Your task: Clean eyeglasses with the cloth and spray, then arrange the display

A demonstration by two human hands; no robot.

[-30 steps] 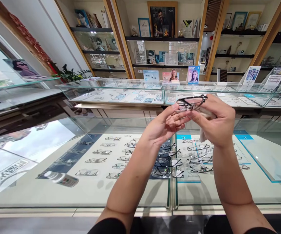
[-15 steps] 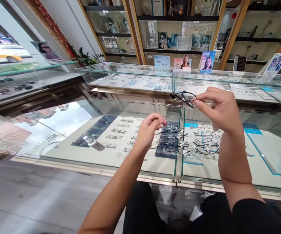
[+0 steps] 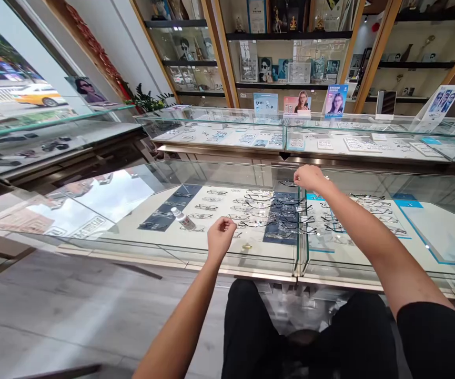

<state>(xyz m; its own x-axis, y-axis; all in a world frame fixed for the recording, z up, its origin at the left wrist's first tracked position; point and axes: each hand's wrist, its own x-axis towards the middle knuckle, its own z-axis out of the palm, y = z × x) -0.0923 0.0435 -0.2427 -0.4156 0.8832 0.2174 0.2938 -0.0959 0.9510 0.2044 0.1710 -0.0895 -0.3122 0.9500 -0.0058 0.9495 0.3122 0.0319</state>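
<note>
Glass counter (image 3: 274, 255) in front. Right hand (image 3: 310, 178) has gone from mid-air to the counter's far side, fingers pinched; can't tell if gripping. Left hand (image 3: 220, 239) curled, contents unclear. White bottle (image 3: 183, 219) left of it. Dark glasses (image 3: 286, 183) at right fingertips, so probably being set down.

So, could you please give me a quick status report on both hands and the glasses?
Right hand at dark-framed glasses, grip unclear. Left hand curled, contents unclear. White bottle left of both hands, not between them.
</note>
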